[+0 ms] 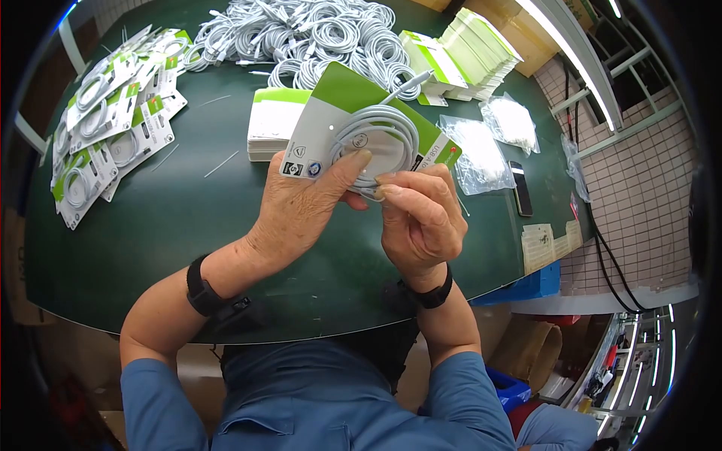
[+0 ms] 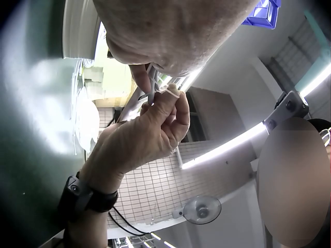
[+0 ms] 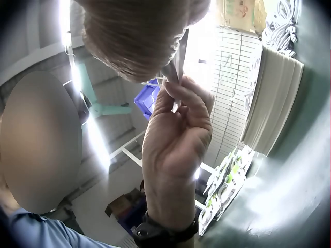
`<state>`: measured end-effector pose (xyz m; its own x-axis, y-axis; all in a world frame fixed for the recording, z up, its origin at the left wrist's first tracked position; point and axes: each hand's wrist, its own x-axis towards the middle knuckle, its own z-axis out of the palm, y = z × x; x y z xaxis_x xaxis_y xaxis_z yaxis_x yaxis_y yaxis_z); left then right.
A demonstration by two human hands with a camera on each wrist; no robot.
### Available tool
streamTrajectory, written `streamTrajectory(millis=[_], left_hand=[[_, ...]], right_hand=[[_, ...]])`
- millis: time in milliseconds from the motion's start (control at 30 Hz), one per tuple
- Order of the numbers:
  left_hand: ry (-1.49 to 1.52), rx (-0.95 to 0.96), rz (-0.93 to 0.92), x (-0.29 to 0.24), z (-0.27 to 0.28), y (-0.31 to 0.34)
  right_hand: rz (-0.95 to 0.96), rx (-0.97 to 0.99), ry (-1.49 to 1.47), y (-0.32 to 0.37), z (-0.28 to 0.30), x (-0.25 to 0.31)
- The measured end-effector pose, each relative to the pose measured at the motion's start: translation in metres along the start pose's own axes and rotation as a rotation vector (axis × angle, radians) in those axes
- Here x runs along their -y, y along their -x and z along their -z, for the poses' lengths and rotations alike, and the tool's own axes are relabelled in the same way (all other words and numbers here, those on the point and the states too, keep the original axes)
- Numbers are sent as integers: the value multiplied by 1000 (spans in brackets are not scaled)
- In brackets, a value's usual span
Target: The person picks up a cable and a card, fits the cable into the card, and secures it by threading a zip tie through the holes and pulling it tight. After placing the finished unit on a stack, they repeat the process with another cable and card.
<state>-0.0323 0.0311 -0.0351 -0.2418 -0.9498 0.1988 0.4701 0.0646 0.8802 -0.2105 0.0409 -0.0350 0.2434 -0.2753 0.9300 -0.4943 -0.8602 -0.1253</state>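
Observation:
Both hands hold a green-and-white packaging card (image 1: 338, 113) up over the dark green table (image 1: 188, 225). A coiled white cable (image 1: 380, 139) lies on the card's face, one plug end sticking up to the right. My left hand (image 1: 353, 169) grips the card from the lower left, thumb pressed on the coil. My right hand (image 1: 391, 188) pinches the lower edge of the coil with curled fingers. In the left wrist view the right hand (image 2: 155, 124) pinches the cable. In the right wrist view the left hand (image 3: 178, 129) holds the card (image 3: 180, 57) edge-on.
A heap of loose white cables (image 1: 316, 37) lies at the back. A stack of blank cards (image 1: 271, 124) sits just beyond my hands. Finished carded cables (image 1: 113, 128) spread at the left. More card stacks (image 1: 466, 52), plastic bags (image 1: 481, 154) and a phone (image 1: 520, 188) lie at the right.

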Motion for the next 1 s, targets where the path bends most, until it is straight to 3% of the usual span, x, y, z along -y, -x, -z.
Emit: streamTrajectory(millis=[533, 667, 1000], left_hand=[[-115, 31, -21, 3, 3, 1], [-274, 87, -101, 5, 6, 1], [-52, -4, -11, 4, 0, 0]], right_hand=[[-35, -42, 16, 4, -4, 1], [-39, -44, 39, 4, -4, 1], [-41, -54, 53, 2, -5, 3]])
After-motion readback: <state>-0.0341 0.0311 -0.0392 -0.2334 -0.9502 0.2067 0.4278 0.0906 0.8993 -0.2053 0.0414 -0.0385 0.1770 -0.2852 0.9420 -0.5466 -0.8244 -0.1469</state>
